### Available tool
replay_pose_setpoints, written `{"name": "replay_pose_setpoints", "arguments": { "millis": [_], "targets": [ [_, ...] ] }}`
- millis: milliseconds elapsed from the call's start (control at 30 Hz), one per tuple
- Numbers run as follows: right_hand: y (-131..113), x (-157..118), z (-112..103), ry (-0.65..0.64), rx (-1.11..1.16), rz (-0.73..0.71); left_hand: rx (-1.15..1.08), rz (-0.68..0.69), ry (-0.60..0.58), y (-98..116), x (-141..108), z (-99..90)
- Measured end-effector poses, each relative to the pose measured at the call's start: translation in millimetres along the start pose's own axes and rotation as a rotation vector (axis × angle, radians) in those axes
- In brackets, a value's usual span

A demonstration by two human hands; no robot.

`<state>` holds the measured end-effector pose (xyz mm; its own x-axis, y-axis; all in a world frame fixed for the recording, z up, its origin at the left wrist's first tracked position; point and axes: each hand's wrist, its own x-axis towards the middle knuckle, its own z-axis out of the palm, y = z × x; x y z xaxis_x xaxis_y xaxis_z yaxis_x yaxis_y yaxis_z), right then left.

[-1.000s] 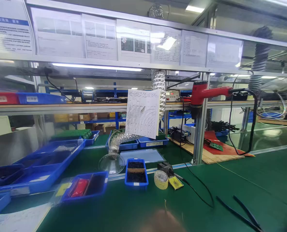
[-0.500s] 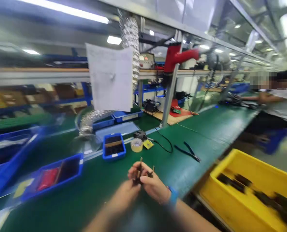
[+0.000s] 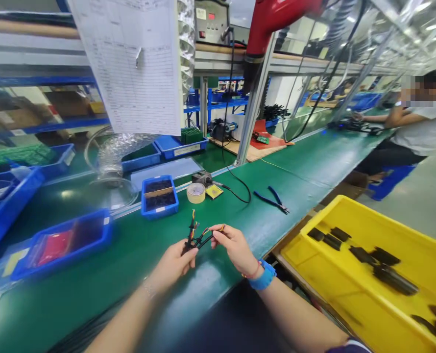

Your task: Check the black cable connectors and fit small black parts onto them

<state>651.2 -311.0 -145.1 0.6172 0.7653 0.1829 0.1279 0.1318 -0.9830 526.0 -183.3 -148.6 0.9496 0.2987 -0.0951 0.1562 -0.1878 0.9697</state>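
Observation:
A small bunch of black cables with coloured wire ends point(image 3: 193, 233) is held above the green bench. My left hand point(image 3: 177, 261) is closed round the lower part of the bunch, the thumb pressed along it. One cable end sits pinched between the thumb and fingers of my right hand point(image 3: 235, 245), which has a blue wristband. Some wires stick up between the two hands, showing red, yellow and white strands. Beyond the hands lie a roll of tape point(image 3: 196, 193) and a blue bin point(image 3: 159, 210) of dark small parts. Blue-handled cutters point(image 3: 271, 200) rest to the right.
A yellow crate point(image 3: 313, 267) with black parts stands at the right, beside the bench edge. At left is a blue tray point(image 3: 108, 233) holding a red packet. A soldering iron stand point(image 3: 202, 177) sits behind the tape. One person point(image 3: 420, 122) sits farther along the bench.
The view has tilted down and come into sharper focus. My hands have moved apart, and my right hand now draws one cable end out to the right of the bunch.

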Motion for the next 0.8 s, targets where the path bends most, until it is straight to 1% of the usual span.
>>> {"name": "replay_pose_setpoints", "arguments": {
  "millis": [67,133,167,200,300,367,400,433,467,500,533,633,700,733,800],
  "targets": [
    [9.0,4.7,-6.7,0.045,-0.231,-0.023,0.093,0.008,0.078,-8.4,4.4,-2.8],
    [16.0,15.8,-27.2,0.158,-0.517,-0.064,0.215,0.006,0.170,-19.8,10.3,-7.7],
    [17.0,22.9,-43.9,0.241,-0.647,-0.081,0.295,0.010,0.209,-25.6,13.4,-10.6],
    [15.8,30.2,-64.6,0.317,-0.723,-0.085,0.388,0.025,0.236,-30.8,16.1,-13.3],
    [3.4,48.6,-137.8,0.525,-0.912,-0.028,0.650,0.080,0.278,-39.0,20.2,-19.1],
    [-4.0,54.9,-179.5,0.587,-1.029,0.039,0.715,0.075,0.280,-37.9,20.4,-21.2],
    [-5.0,56.3,-194.0,0.589,-1.078,0.073,0.704,0.063,0.276,-36.3,20.5,-22.7],
    [-3.7,56.7,-203.4,0.573,-1.121,0.105,0.669,0.051,0.274,-34.4,20.8,-25.0],
    [-0.3,56.2,-207.5,0.546,-1.162,0.128,0.624,0.041,0.281,-32.4,21.3,-28.6],
    [4.8,54.7,-206.6,0.507,-1.198,0.140,0.581,0.033,0.303,-30.6,21.7,-33.8],
    [10.8,52.2,-201.4,0.458,-1.229,0.140,0.545,0.021,0.343,-28.9,21.4,-40.6],
    [28.3,37.7,-170.2,0.285,-1.282,0.094,0.534,0.000,0.493,-22.7,12.0,-66.1],
    [34.4,24.6,-148.3,0.163,-1.289,0.005,0.585,0.012,0.520,-17.1,-4.3,-80.3],
    [35.4,18.6,-140.1,0.105,-1.283,-0.066,0.630,0.019,0.506,-14.5,-15.4,-84.5],
    [35.3,10.3,-131.8,0.005,-1.274,-0.238,0.747,0.024,0.429,-12.1,-42.1,-85.1]
  ]
}}
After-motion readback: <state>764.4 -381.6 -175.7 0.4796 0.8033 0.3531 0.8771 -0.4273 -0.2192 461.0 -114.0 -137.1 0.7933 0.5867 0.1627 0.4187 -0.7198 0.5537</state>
